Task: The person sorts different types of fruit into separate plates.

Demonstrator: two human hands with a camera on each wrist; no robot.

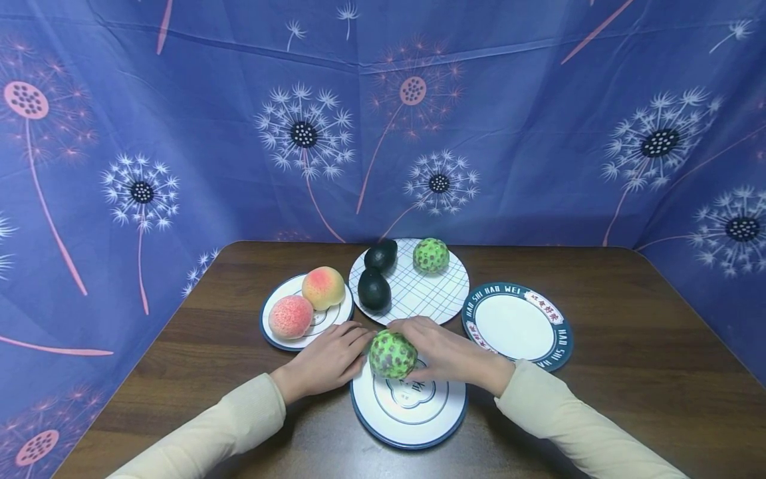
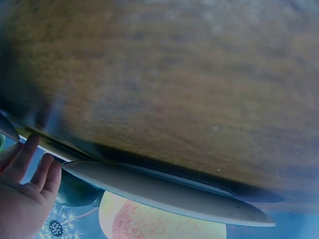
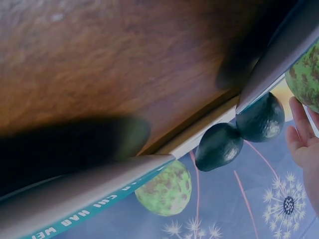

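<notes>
In the head view, a round green fruit with dark spots (image 1: 392, 354) is at the back part of the near white plate (image 1: 413, 426) with a blue rim. My right hand (image 1: 445, 352) holds this fruit from the right, fingers on its far side and thumb on its near side. Whether the fruit touches the plate cannot be made out. At the fruit's left is my left hand (image 1: 332, 356), its fingers extended toward the fruit. The left wrist view shows those fingers (image 2: 47, 181) loosely straight, with nothing gripped.
Two peaches (image 1: 324, 288) lie on a small plate (image 1: 268, 309) at the left. A checked plate (image 1: 427, 303) behind bears two dark avocados (image 1: 374, 290) and another green spotted fruit (image 1: 431, 255). A bare plate with a lettered green rim (image 1: 517, 326) stands right on the wooden table (image 1: 634, 372).
</notes>
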